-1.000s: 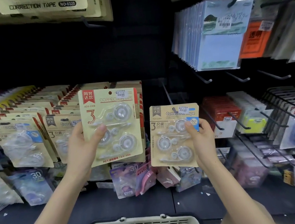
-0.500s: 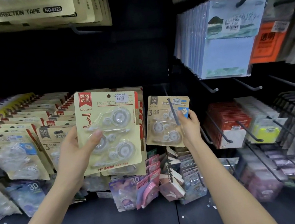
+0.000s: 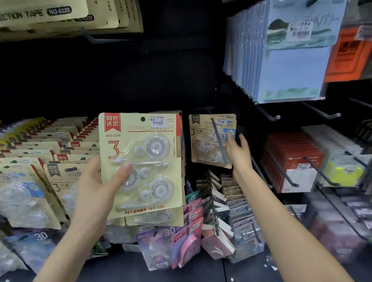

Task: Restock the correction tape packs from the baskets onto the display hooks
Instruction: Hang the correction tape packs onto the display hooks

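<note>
My left hand (image 3: 99,189) grips a large yellow three-piece correction tape pack (image 3: 143,158) by its left edge, thumb across the front, upright before the hanging rows. My right hand (image 3: 237,152) pinches the right edge of a smaller kraft correction tape pack (image 3: 205,139). That pack is threaded on a dark display hook (image 3: 220,142), whose rod crosses its front. It sits far back toward the dark panel.
Full rows of correction tape packs (image 3: 36,158) hang at the left. Notebooks (image 3: 286,64) hang at the upper right, above bare hooks (image 3: 270,116). Small pink and purple packs (image 3: 184,233) hang below the hands. Red and yellow items (image 3: 294,156) fill hooks at right.
My right hand moved up and back, sliding the kraft pack along the hook toward the panel. My left hand kept its yellow pack almost still. The basket dropped out of view.
</note>
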A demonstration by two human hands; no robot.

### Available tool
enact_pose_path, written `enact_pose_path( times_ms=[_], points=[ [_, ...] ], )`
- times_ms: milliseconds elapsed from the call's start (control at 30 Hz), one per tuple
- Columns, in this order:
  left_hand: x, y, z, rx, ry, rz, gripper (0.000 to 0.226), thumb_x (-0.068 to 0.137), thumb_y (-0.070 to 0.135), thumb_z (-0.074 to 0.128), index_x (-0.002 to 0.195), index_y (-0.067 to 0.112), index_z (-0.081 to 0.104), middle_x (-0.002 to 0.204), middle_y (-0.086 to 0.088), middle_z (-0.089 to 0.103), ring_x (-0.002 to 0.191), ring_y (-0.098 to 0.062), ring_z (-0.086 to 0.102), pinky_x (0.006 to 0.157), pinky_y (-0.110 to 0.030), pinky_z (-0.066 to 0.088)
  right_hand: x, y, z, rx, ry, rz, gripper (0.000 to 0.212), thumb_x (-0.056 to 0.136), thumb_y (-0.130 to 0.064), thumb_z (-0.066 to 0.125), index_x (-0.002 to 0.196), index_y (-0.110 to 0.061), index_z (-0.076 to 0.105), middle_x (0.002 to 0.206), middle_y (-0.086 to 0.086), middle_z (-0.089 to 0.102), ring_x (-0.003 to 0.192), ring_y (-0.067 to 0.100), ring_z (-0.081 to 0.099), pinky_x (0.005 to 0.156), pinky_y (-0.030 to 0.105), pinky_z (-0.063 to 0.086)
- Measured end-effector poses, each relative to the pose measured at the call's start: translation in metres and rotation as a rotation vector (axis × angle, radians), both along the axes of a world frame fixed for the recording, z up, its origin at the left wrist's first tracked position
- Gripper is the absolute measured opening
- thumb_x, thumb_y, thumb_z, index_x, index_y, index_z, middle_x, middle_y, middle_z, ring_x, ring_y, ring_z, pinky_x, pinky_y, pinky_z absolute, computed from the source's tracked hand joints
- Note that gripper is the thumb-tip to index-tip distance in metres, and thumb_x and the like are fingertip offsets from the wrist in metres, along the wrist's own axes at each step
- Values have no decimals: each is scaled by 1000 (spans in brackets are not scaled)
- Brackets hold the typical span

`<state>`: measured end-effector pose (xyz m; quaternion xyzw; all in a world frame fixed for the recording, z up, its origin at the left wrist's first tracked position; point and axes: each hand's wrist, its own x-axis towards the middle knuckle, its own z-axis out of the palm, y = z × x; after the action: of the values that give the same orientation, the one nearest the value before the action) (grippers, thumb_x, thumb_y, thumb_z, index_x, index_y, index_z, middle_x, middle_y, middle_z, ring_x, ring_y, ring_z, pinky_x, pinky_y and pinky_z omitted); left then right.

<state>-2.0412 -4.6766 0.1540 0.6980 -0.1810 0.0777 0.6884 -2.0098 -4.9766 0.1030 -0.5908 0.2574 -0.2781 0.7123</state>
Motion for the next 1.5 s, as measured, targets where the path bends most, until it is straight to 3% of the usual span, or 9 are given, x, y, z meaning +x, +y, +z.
enact_pose_path(
  times_ms=[167, 300, 433, 667, 800, 900, 1067, 1233, 1500],
  points=[
    [-9, 3, -3, -29, -15, -30, 34, 75, 36, 70, 108, 34, 66, 111, 7, 72, 105, -12, 67, 83, -29, 51, -75, 39, 12, -69, -75, 18, 55, 101, -46, 44, 152, -29, 30, 135, -12, 46, 124, 7, 44, 102, 28, 32],
    [-21, 7, -6, -75, -9, -77, 37, 65, 49, 74, 100, 39, 68, 108, 11, 73, 103, -9, 68, 82, -28, 51, -130, 76, 18, -310, -290, -162, 19, 102, -26, 52, 120, -27, 52, 111, -8, 60, 102, -2, 57, 87, 15, 43],
    [-31, 6, -11, -92, 4, -151, 49, 62, 50, 76, 107, 32, 68, 113, 5, 73, 107, -15, 68, 86, -33, 53, -154, 100, 38, -553, -427, -117, 18, 93, -22, 59, 107, -31, 51, 94, -11, 59, 84, -3, 57, 74, 10, 43],
    [-50, -13, -13, -61, -2, -259, 54, 58, 57, 81, 105, 34, 68, 112, 3, 73, 102, -15, 70, 79, -30, 59, -147, 115, 53, -244, -344, 344, 47, 81, -29, 69, 124, -19, 54, 115, -4, 71, 108, 12, 67, 92, 30, 54],
    [-49, -14, -15, 140, -86, -223, 39, 77, 56, 73, 104, 31, 63, 104, 19, 71, 98, -3, 67, 85, -27, 57, -152, 102, 44, -128, -400, 287, 48, 81, -23, 74, 124, -13, 56, 118, 6, 70, 110, 23, 67, 91, 36, 54],
    [-38, -6, -19, 382, -366, 3, 29, 85, 56, 55, 101, 33, 61, 102, 23, 66, 100, -3, 61, 87, -24, 48, -160, 79, 38, -142, -385, 185, 47, 76, -16, 77, 120, -10, 60, 110, 7, 73, 101, 23, 70, 83, 29, 55],
    [-12, -7, -22, 685, -778, 260, 42, 93, 42, 52, 114, 10, 68, 125, -7, 64, 116, -22, 54, 100, -26, 31, -168, 54, 25, -166, -312, 111, 44, 79, -7, 70, 122, -9, 60, 99, -3, 75, 92, 12, 71, 75, 19, 54],
    [10, -15, -37, 896, -719, 270, 54, 94, 49, 43, 132, 16, 62, 143, -17, 52, 134, -38, 45, 108, -53, 36, -167, 49, 14, -170, -247, 74, 37, 86, -1, 66, 120, -16, 59, 96, -8, 75, 91, 8, 71, 75, 20, 52],
    [21, -11, -49, 998, -789, 281, 60, 95, 51, 39, 143, 18, 51, 146, -14, 50, 136, -35, 44, 107, -47, 33, -159, 54, 8, -262, -202, 46, 36, 88, -10, 70, 117, -28, 58, 112, -1, 71, 102, 14, 68, 87, 32, 53]
  ],
)
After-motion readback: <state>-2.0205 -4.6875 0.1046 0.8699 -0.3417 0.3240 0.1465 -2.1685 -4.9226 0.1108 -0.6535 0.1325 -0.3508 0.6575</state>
